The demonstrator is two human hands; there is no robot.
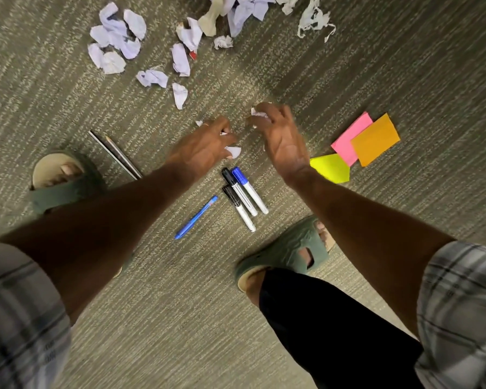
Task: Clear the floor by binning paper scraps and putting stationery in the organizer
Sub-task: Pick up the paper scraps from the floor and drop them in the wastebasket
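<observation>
My left hand (201, 144) is low over the carpet, fingers curled around small white paper scraps (233, 151) that poke out of the fist. My right hand (282, 136) is beside it, closed on a crumpled white scrap (257, 112). Many crumpled paper scraps (115, 37) lie farther off at the top. Just below my hands lie three markers (244, 196) side by side and a blue pen (196, 217). Two pencils (115, 154) lie at the left. Pink (348, 138), orange (375, 138) and yellow (330, 167) sticky notes lie at the right.
Grey-green carpet covers the whole floor. My left foot in a green sandal (59, 181) stands near the pencils. My right sandal (289, 252) stands just below the markers. A torn paper strip (314, 19) lies at the top right. No bin or organizer is in view.
</observation>
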